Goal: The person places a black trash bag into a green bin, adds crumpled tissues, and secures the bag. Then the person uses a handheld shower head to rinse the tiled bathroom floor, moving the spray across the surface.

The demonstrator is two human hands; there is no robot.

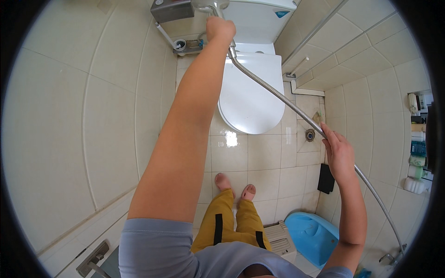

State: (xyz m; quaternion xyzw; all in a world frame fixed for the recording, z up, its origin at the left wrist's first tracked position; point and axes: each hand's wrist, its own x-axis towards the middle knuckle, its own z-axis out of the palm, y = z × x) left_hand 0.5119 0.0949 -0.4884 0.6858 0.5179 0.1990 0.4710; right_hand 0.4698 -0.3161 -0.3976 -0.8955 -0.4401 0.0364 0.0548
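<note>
At the top of the head view, my left hand (221,29) is closed around the handle of a shower head (210,5), whose head reaches the picture's upper edge. A metal shower hose (267,86) runs from the handle across the closed white toilet lid (253,93) down to the right. My right hand (338,149) holds this hose beside the floor drain (309,135), its fingers against the metal. Beyond that hand the hose continues to a wall tap (393,259) at the lower right.
Toilet brushes stand in holders left (180,44) and right (291,75) of the toilet. Below right are a blue plastic tub (313,236) and a beige plastic stool (281,239). Bottles (418,148) fill a wall niche. The tiled floor (262,151) shines near the toilet. A door handle (93,259) is lower left.
</note>
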